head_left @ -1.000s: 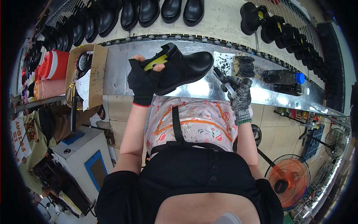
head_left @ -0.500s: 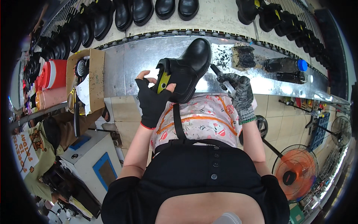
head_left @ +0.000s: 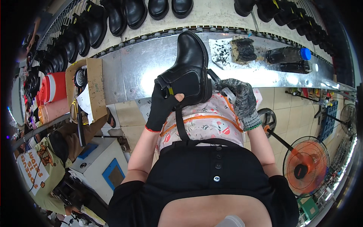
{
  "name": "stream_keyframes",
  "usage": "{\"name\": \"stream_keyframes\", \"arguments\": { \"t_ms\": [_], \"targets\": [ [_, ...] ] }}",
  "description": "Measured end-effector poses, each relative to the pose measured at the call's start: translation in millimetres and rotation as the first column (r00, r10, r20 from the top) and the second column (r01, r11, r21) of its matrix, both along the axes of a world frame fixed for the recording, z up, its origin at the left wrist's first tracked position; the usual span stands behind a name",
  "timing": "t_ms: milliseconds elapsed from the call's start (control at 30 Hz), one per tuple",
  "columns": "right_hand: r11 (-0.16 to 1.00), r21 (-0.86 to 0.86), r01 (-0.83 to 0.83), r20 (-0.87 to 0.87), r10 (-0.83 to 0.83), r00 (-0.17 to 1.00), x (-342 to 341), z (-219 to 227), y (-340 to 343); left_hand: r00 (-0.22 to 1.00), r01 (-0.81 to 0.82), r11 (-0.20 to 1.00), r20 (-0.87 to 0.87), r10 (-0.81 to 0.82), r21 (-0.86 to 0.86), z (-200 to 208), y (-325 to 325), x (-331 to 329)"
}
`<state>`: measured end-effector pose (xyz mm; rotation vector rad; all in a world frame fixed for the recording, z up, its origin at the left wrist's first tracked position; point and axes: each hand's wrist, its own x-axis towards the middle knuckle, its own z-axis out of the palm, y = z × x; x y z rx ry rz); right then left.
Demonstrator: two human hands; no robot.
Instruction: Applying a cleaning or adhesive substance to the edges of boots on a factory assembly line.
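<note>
A black ankle boot (head_left: 188, 56) with elastic side panels is held over the near edge of the metal bench, toe pointing away and its side turned up. My left hand (head_left: 163, 104), in a black glove with bare fingertips, grips the boot at its opening, where a yellow-green strip shows. My right hand (head_left: 238, 96), in a grey knitted glove, is closed around a slim tool (head_left: 213, 75) with a dark front end and a clear, pale rear end. The tool's dark end is beside the boot's sole edge; I cannot tell whether they touch.
On the bench (head_left: 130, 75) lie a blackened sponge block (head_left: 243, 50), a stained white sheet (head_left: 220, 53) and a dark bottle with a blue cap (head_left: 285, 55). A cardboard box (head_left: 96, 89) with a hairbrush and scissors stands left. Rows of boots (head_left: 134, 13) line the conveyor. An orange fan (head_left: 304, 166) stands right.
The boot has turned so its toe points more directly away and its side panel faces up. My left fingers have closed onto its opening. The tool has come nearer the sole.
</note>
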<state>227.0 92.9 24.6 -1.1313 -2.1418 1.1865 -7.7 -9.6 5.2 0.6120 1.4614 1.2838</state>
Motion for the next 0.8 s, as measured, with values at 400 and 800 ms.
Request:
{"name": "stream_keyframes", "arguments": {
  "t_ms": [400,800],
  "targets": [
    [0.932,-0.362,-0.011,0.029,0.023,0.999,23,20,4,0.988,0.110,0.992,0.117,-0.102,-0.061,9,9,6],
    [0.994,-0.071,-0.082,0.061,0.087,0.994,39,74,-12,0.906,-0.015,0.997,0.420,0.048,-0.081,34,27,22]
  ]
}}
